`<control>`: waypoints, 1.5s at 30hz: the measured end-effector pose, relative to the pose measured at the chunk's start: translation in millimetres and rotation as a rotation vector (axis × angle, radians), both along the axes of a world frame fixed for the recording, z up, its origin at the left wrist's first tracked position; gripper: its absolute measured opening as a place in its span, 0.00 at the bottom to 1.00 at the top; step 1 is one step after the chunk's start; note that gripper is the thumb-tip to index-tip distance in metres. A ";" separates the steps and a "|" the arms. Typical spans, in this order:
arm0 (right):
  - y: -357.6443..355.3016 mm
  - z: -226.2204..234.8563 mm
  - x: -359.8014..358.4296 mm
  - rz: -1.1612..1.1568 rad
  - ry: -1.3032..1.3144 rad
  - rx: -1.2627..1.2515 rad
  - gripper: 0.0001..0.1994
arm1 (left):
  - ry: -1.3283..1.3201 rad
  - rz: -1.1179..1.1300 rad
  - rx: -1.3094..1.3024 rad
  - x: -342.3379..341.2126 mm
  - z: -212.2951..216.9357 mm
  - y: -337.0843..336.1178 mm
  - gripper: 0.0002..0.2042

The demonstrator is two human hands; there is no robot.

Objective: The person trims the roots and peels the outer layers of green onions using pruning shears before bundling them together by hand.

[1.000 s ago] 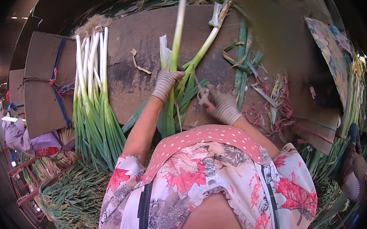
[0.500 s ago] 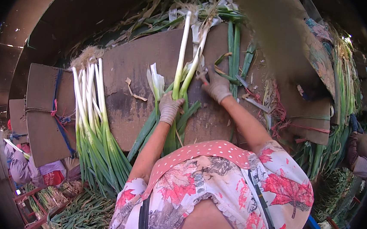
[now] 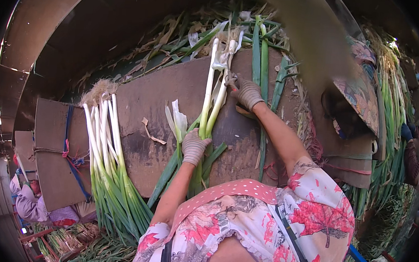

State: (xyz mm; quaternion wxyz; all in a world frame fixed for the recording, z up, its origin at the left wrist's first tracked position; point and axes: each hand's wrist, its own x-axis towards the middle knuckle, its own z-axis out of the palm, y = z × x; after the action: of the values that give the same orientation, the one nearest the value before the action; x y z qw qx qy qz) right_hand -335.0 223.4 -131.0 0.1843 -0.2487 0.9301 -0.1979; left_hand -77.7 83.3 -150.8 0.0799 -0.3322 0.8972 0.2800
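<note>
Brown counter spread beneath the rooted onion bundle. Right of that bundle lay two green onions, their lower lengths wrapped by the left hand. Farther right of it, the right hand was at loose skin; its grip couldn't be told. Firm anchoring and light fingerwork seemed best against bruising.

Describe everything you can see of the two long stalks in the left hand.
The two stalks stretch side by side over the board, roots pointing away, white shafts turning green nearer the person. Whitish, papery skin hangs near the roots. The left hand holds the green part; the right hand is beside the right stalk, contact unclear.
</note>
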 end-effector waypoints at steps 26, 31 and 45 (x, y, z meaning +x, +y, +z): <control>19.2 44.6 52.2 0.004 0.025 -0.067 0.53 | 0.234 0.214 0.732 33.6 88.6 -64.4 0.30; -50.9 1.0 -77.7 -0.232 -0.395 -1.079 0.46 | 0.323 0.300 1.101 66.9 125.8 -29.8 0.32; -75.9 48.4 -215.9 0.050 0.000 -0.691 0.21 | 0.220 0.526 1.069 128.7 159.9 -21.5 0.34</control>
State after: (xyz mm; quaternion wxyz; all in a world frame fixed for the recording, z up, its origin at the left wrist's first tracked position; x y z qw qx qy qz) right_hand -550.9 147.5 -82.7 0.0938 -0.3191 0.8019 -0.4964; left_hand 51.0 61.8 9.0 0.0704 -0.4257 0.5230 0.7351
